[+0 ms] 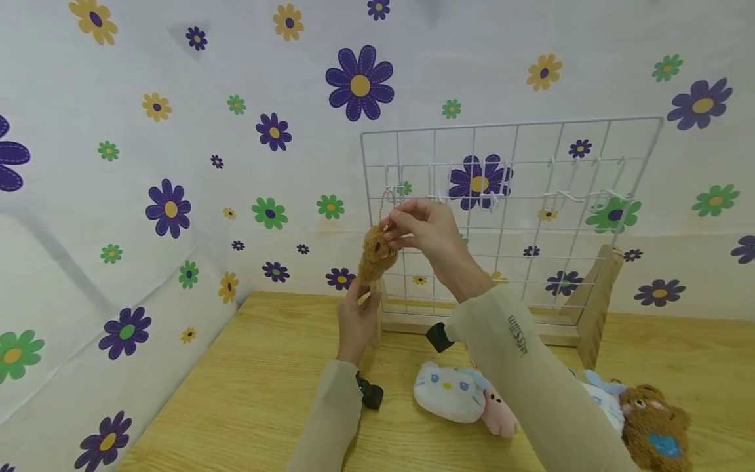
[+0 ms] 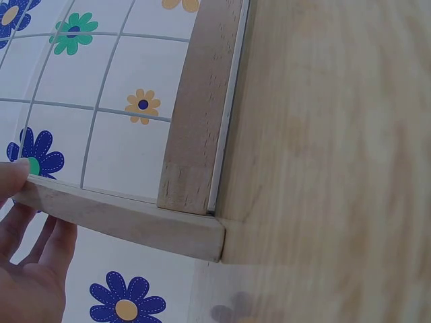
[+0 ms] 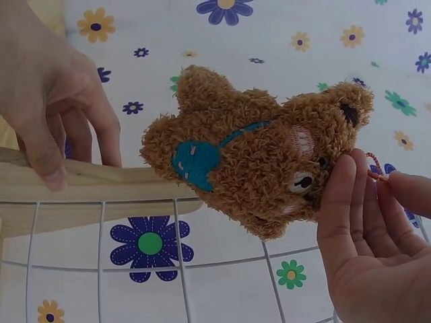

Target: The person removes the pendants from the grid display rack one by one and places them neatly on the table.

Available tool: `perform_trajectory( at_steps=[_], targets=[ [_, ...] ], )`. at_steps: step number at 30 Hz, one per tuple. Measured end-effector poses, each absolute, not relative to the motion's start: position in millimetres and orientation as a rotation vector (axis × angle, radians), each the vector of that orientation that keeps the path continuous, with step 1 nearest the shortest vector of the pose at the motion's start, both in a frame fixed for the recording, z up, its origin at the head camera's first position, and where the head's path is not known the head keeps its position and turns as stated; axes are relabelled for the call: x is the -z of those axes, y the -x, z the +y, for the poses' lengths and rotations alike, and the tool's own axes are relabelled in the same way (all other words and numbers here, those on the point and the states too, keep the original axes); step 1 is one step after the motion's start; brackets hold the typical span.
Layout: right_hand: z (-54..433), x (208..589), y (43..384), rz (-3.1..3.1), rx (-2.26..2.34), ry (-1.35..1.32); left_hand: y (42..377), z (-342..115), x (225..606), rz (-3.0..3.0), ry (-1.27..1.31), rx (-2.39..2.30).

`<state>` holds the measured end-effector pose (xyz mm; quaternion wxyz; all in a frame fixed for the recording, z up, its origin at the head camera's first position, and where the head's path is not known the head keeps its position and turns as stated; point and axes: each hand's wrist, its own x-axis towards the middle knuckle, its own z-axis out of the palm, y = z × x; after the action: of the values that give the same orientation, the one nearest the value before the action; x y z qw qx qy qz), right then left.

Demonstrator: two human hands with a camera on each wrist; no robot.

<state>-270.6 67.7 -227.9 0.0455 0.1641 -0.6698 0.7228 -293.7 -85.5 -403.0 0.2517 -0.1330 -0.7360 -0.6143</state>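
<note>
Brown plush bear [image 1: 375, 255] hangs in front of the white wire grid [image 1: 566, 196], its head up at the right hand [image 1: 421, 231] and its body pointing down toward the left hand [image 1: 356, 321], so its long axis runs roughly upright between them. The right hand, the nearer one, pinches the bear's cord at its head; the left hand's straight fingers press the grid's wooden stand [image 2: 128, 222]. The right sleeve [image 1: 519, 341] bears print too small to read surely.
</note>
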Motion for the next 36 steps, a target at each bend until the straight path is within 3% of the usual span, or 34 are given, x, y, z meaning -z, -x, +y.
perform_trajectory(
  at_steps=[22,36],
  targets=[
    [68,229,254,-1.961,-2.237,-0.501,293,-86,401,-2.056,0.321,1.602],
    [70,247,258,-2.195,-1.756,-0.487,295,-85,403,-1.974,0.4,1.65]
  ],
)
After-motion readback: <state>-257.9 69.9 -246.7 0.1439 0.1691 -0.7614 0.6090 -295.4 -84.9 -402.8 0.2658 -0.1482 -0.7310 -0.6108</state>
